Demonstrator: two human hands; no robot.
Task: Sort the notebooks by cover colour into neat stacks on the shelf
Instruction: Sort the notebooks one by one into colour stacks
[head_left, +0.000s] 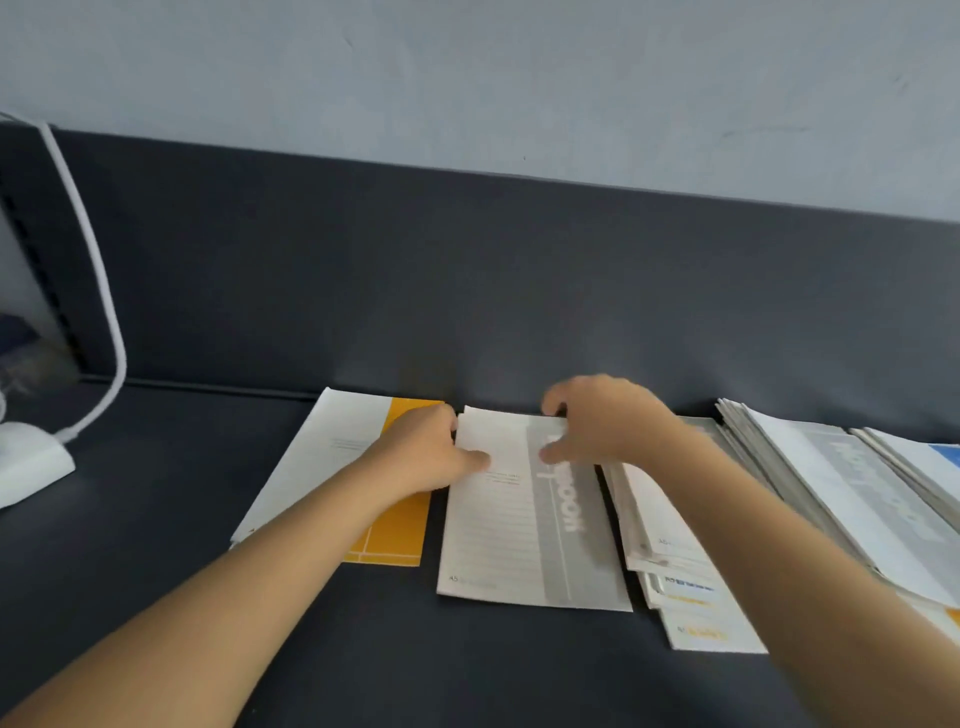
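Dark grey matte shelf surface (156, 519) below a pale wall. Grey-banded white paper notebook (524, 545) lying at centre, just right of a yellow-and-white notebook (400, 535) and left of a loose mixed pile of notebooks (675, 571). Left hand (421, 457) pinching its far-left corner, thumb on the cover. Right hand (597, 421) curled over its far edge, thumb pressing down. Probable step: squaring the placement. Best done by sliding the far edge flush to the back panel, keeping sides parallel to the yellow neighbour, leaving a gap between colours.

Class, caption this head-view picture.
The left hand and right hand hold a grey-striped white notebook beside a yellow-and-white notebook on the dark shelf.
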